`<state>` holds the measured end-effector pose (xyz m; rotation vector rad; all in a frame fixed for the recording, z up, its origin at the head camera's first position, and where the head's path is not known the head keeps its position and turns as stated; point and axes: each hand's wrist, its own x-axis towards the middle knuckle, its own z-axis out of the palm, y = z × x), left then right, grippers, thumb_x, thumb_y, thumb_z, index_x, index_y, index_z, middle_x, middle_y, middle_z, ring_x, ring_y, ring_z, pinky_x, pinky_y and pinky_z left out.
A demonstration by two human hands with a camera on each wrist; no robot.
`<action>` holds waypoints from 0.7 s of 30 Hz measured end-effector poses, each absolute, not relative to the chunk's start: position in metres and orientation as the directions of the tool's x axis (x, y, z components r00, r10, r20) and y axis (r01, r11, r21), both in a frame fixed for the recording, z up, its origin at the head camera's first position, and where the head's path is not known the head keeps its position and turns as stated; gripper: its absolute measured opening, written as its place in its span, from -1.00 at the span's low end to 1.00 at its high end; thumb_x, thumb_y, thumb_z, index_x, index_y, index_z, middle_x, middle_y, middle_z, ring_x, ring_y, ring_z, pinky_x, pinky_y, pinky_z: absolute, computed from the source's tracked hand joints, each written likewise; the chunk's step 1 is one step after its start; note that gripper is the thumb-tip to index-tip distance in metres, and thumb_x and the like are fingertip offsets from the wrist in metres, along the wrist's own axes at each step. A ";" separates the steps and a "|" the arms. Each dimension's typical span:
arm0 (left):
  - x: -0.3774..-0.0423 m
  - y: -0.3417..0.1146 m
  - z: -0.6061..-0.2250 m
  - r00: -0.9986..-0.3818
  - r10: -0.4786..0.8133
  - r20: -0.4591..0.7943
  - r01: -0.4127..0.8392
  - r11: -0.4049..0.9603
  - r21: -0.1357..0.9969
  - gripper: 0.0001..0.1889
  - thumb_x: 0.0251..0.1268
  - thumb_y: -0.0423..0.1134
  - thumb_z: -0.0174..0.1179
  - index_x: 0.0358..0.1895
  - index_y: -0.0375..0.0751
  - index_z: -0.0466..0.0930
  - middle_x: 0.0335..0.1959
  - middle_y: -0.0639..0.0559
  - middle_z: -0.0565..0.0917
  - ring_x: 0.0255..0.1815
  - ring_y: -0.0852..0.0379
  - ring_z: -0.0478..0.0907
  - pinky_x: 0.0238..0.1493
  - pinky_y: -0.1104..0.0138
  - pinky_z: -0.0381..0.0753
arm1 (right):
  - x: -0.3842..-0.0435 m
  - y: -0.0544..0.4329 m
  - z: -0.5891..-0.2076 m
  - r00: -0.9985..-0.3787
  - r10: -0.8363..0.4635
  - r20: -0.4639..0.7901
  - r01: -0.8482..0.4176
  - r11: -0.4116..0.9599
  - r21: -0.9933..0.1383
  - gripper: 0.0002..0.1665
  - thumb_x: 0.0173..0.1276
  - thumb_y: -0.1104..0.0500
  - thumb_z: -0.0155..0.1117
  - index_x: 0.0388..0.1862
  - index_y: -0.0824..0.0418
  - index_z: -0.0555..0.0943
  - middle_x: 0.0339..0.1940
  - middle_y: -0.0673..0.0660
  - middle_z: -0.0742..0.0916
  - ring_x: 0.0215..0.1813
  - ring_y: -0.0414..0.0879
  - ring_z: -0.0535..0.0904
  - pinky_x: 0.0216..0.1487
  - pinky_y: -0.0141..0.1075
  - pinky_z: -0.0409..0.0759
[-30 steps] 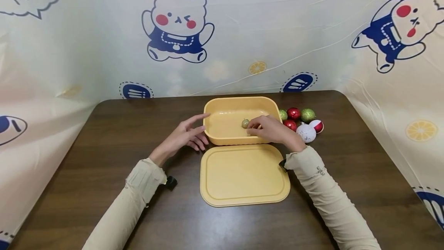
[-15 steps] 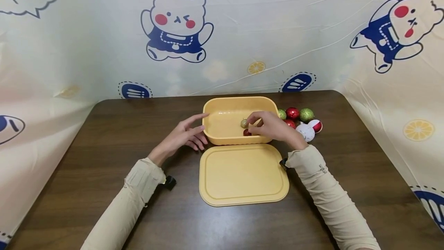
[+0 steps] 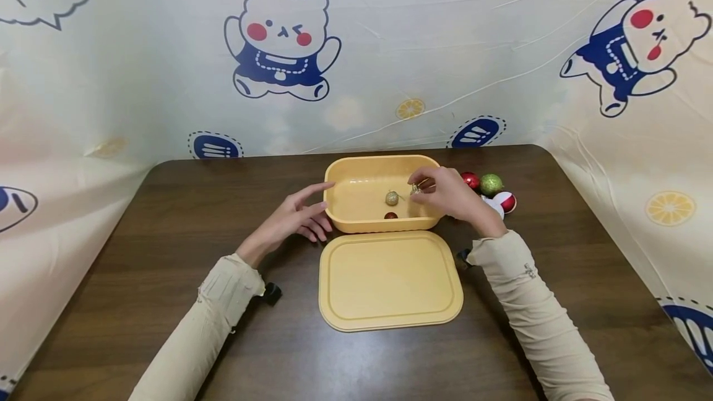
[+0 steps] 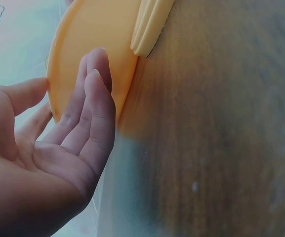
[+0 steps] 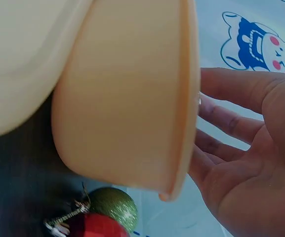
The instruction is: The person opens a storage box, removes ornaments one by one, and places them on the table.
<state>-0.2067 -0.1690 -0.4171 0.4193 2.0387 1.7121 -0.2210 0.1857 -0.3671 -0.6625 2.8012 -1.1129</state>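
Note:
A yellow box (image 3: 356, 226) stands near the back of the table. Inside lie a small gold glitter bauble (image 3: 392, 198) and a dark red bauble (image 3: 391, 216), partly hidden by the front wall. My right hand (image 3: 448, 194) is over the box's right end, fingers loosely bent. A small shiny piece (image 3: 414, 189) shows between its thumb and fingers; whether they touch it is unclear. In the right wrist view the box wall hides the fingertips. My left hand (image 3: 292, 218) rests its straight fingers against the box's left edge, which the left wrist view (image 4: 58, 133) confirms.
The yellow lid (image 3: 391, 280) lies flat in front of the box. Right of it are several baubles: a red one (image 3: 470, 180), a green one (image 3: 491, 184), a red-and-white one (image 3: 505, 202) and a white one (image 3: 492, 205), partly behind my right hand. A printed curtain (image 3: 356, 48) hangs behind the table.
My right hand has let go of the dark red bauble, which now lies in the box, and has moved up and to the right. My left hand has stayed at the box edge.

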 end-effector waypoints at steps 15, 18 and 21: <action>-0.207 -0.169 -0.416 -0.856 0.497 -0.144 -0.056 0.187 0.981 -0.41 0.53 0.01 0.07 0.55 0.18 0.17 -0.27 -0.36 0.71 -0.39 -0.17 0.72 -0.36 0.09 0.75 | -0.206 0.212 -0.354 -0.924 -0.329 0.193 -0.369 0.647 -0.667 -0.56 0.37 0.26 0.36 0.20 0.27 0.54 0.04 0.26 0.71 0.04 0.14 0.66 0.09 0.05 0.65; -0.206 -0.170 -0.416 -0.856 0.493 -0.152 -0.064 0.191 0.979 -0.42 0.53 0.01 0.07 0.54 0.20 0.17 -0.27 -0.36 0.71 -0.39 -0.17 0.72 -0.36 0.09 0.75 | -0.203 0.217 -0.353 -0.925 -0.311 0.217 -0.374 0.652 -0.660 -0.54 0.36 0.28 0.37 0.21 0.25 0.54 0.01 0.25 0.71 0.00 0.11 0.67 0.06 0.03 0.66; -0.206 -0.170 -0.417 -0.857 0.492 -0.153 -0.065 0.192 0.979 -0.42 0.54 0.01 0.06 0.54 0.20 0.18 -0.27 -0.36 0.71 -0.38 -0.17 0.72 -0.36 0.10 0.75 | -0.199 0.224 -0.352 -0.929 -0.274 0.250 -0.371 0.673 -0.640 -0.53 0.34 0.29 0.39 0.21 0.23 0.54 -0.01 0.22 0.72 -0.06 0.08 0.69 0.01 0.00 0.69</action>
